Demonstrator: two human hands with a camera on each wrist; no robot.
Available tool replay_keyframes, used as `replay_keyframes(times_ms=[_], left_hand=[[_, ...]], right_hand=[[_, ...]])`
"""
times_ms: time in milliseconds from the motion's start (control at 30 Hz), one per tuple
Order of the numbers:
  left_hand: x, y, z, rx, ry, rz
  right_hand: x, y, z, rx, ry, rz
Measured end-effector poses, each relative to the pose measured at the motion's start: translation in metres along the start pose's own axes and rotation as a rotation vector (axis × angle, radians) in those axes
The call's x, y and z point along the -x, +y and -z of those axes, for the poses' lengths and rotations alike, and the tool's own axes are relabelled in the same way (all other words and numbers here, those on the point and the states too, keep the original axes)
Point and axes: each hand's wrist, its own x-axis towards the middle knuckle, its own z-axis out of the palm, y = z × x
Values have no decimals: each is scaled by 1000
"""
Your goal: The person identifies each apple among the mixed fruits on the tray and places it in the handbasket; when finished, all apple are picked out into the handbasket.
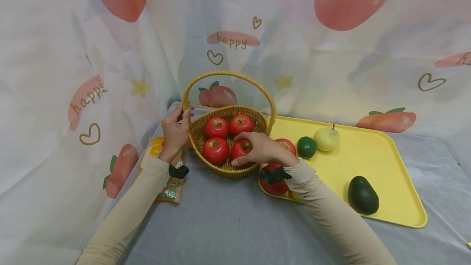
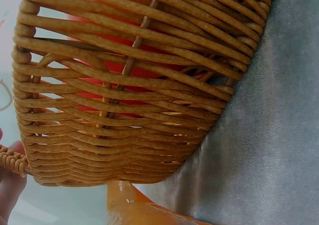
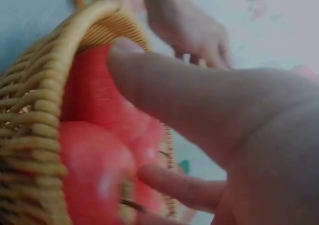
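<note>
A wicker basket (image 1: pixel 226 172) with a tall arched handle (image 1: pixel 229 73) holds several red apples (image 1: pixel 215 151). My left hand (image 1: pixel 176 131) grips the foot of that handle on the left side; in the left wrist view its fingers (image 2: pixel 10 187) show beside the handle's base. Over the front right apple (image 1: pixel 241 149) reaches my right hand (image 1: pixel 262 148), thumb and fingers spread on either side of it. In the right wrist view the thumb (image 3: pixel 164 83) lies straight across above the apples, and fingertips are near the stem of the closest apple (image 3: pixel 94 170).
Right of the basket lies a yellow tray (image 1: pixel 382 154) with more apples (image 1: pixel 273 182), a green lime-like fruit (image 1: pixel 306 147), a pale pear (image 1: pixel 327 138) and an avocado (image 1: pixel 362 195). A yellow thing is mostly hidden under my right wrist. Snack packets (image 1: pixel 172 190) lie left of the basket.
</note>
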Motion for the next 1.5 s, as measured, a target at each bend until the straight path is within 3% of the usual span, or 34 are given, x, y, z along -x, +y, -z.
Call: replay_keyframes(times_ms=[267,500,700,867,1067,1233,1500], left_hand=[[1,-2,6,11,-22,-2],[-1,-2,9,0,-33,-8],[-1,-1,9,-4,-33,10],[0,-1,8,-3,-22,5],[2,-3,6,0,-17,6],[3,0,2,-23,-7,16],[2,27,0,-14,7,12]], right_hand=[[39,7,28,-159,59,133],[62,31,53,-374,150,210],[68,58,62,-485,290,237],[64,83,56,-549,309,207],[56,113,44,-525,218,157],[53,125,37,-455,144,122],[51,124,33,-270,97,57]])
